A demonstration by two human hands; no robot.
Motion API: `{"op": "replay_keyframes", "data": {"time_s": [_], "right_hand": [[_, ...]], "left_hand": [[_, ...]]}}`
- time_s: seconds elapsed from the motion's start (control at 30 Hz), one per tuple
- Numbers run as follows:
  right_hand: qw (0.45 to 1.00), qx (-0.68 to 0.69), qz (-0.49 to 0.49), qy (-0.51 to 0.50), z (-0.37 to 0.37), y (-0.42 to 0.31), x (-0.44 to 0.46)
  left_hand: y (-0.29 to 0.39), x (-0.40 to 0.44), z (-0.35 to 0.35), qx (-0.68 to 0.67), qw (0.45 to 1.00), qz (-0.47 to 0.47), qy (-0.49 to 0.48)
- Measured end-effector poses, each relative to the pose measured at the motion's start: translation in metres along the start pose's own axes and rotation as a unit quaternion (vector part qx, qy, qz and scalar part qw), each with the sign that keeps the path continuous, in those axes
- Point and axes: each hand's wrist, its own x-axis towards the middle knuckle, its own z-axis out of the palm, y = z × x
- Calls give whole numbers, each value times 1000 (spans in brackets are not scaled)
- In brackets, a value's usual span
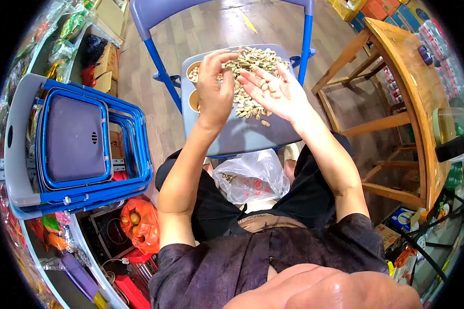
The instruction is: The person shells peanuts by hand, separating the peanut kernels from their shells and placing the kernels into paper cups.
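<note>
Person's head (325,287) closest, and above the grey plastic seat (232,136) the upturned right hand (283,103) cradles oval tan nuts (264,86), apparently mid-shelling, a pinch wanted next, the left hand's (214,86) grip I can't tell.

- Some blue folding chairs (77,139), standing folded together at the left side
- 1 orange plastic bag (145,234), with round yellowish things (134,218) inside it
- 1 wooden table (421,85) at the right, and on it 1 clear container (443,126)
- 1 cardboard box (106,63), which is near the packed shelves (90,255)
</note>
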Motion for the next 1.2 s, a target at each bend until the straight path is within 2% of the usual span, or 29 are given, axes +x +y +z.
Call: {"op": "replay_keyframes", "data": {"time_s": [0.07, 0.13, 0.2, 0.23, 0.3, 0.43, 0.5, 0.7, 0.9, 0.93, 1.0, 1.03, 1.07, 1.13, 1.2], "right_hand": [[999, -45, -8, 0, 6, 0, 0], [999, -38, 3, -13, -3, -7, 2], [992, -10, 42, -117, -7, -12, 5], [992, -9, 42, -117, -2, -12, 5], [997, -37, 27, -62, 9, -12, -1], [998, -43, 15, -43, -4, -26, 5], [996, -85, -4, -4, -2, -27, 6], [994, -88, -12, 70, 15, -19, 7], [994, -101, 1, 41, 12, -18, 10], [994, -100, 5, 33, 16, -16, 10], [983, -147, -28, 102, 29, -10, 6], [983, -148, -29, 102, 25, -14, 5], [981, -159, -19, 107, 18, -20, 4], [979, -170, -12, 111, 6, -29, -3], [937, -339, -29, 79, 6, -27, -10]], "left_hand": [[0, -3, 3, 90, 993, 62, -42], [1, -7, 9, 103, 991, 63, -57], [-1, -9, 16, 135, 981, 91, -104], [-4, -10, 20, 153, 977, 91, -114], [-4, -11, 27, 160, 974, 94, -130], [-6, -10, 34, 205, 958, 112, -164], [-10, -8, 37, 221, 953, 111, -175], [-19, -6, 35, 240, 947, 104, -186], [-22, -4, 34, 262, 937, 140, -185], [-24, -5, 35, 225, 953, 119, -166], [-26, -5, 37, 186, 966, 99, -147], [-27, -4, 37, 59, 989, 7, -132], [-27, -4, 37, -70, 987, -86, -113], [-25, -1, 35, -124, 979, -108, -122], [-21, -1, 35, -265, 935, -202, -123]]}}
